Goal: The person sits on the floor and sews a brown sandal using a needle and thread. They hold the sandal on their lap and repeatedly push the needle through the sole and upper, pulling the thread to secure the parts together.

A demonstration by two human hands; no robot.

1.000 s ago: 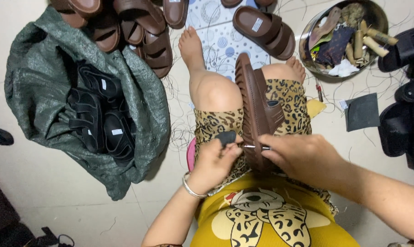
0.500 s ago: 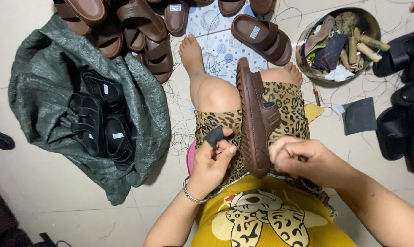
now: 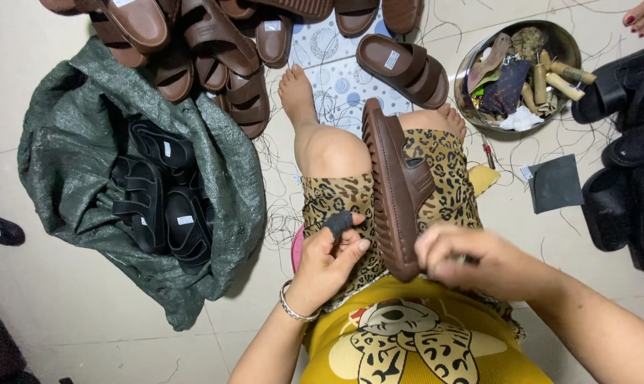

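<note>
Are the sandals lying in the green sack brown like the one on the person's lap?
No, the sandals in the green sack are black, while the sandal on the lap is brown.

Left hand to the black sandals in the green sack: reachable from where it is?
Probably yes. The left hand is beside the knee, the sack lies open on that side, and nothing stands between it and the black sandals.

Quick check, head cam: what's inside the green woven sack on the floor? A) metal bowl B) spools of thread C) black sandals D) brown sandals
C: the open green sack holds black sandals, while the brown sandals are piled on the floor beyond it and one brown sandal rests on the person's lap.
</note>
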